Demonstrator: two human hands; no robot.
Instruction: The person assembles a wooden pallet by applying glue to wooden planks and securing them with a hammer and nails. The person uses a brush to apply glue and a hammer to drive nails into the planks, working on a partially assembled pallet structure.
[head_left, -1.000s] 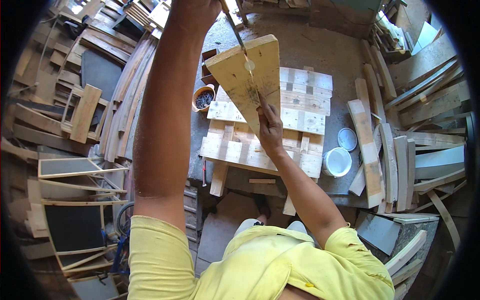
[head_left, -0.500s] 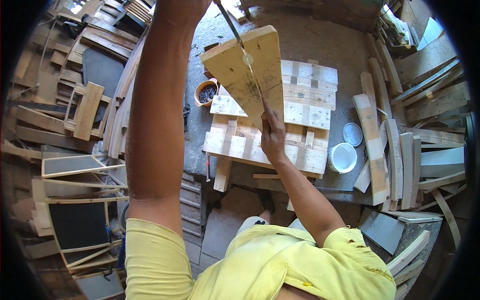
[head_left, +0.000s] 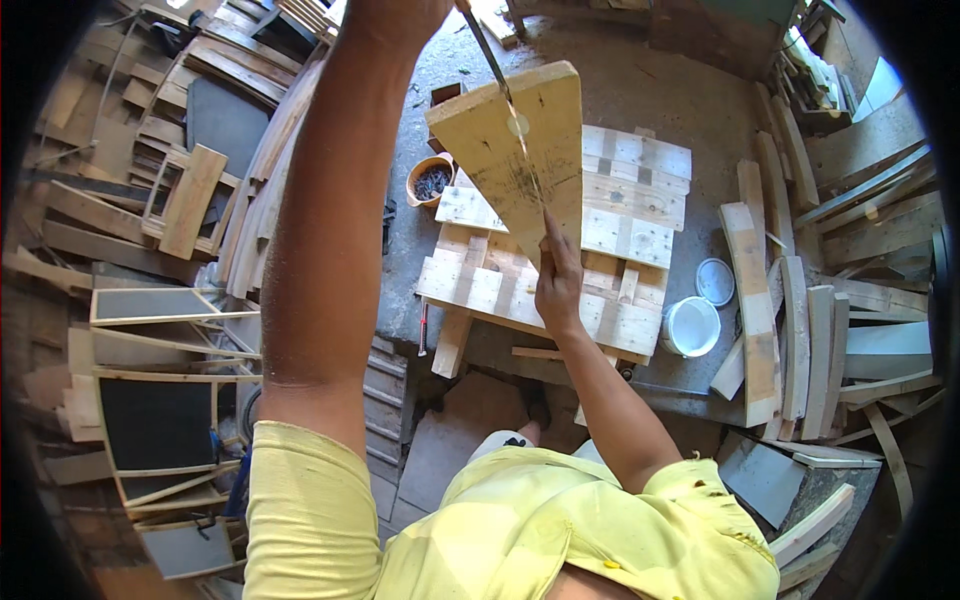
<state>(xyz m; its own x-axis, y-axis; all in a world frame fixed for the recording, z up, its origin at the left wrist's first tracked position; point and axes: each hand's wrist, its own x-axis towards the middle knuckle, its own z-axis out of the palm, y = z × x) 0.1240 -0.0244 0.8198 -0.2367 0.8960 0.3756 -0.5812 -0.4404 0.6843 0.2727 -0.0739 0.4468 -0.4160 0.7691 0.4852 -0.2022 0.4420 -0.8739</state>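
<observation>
My right hand (head_left: pixel 560 275) is closed at the narrow-looking lower end of a pale wooden board (head_left: pixel 555 130), its index finger stretched up along the face. The board is raised and tilted above the worktop, with dark smudges and a round pale spot on its face. A thin dark metal bar (head_left: pixel 487 50) runs down onto the board, continuing as a bright line toward my right fingertip. My left hand (head_left: pixel 405 14) is up at the top edge beside the bar's upper end; its fingers are cut off. Below lies a slatted panel of pale planks (head_left: pixel 460 285).
An orange bowl of dark nails or screws (head_left: pixel 432 183) stands left of the panel. To its right are a white bucket (head_left: pixel 690 327) and a round lid (head_left: pixel 714 282). Planks (head_left: pixel 750 300) lean at the right; framed panels (head_left: pixel 155 425) and stacked timber fill the left.
The whole view has shifted slightly, so the worktop and its things sit a little further right and lower. The board and both hands keep nearly the same pose.
</observation>
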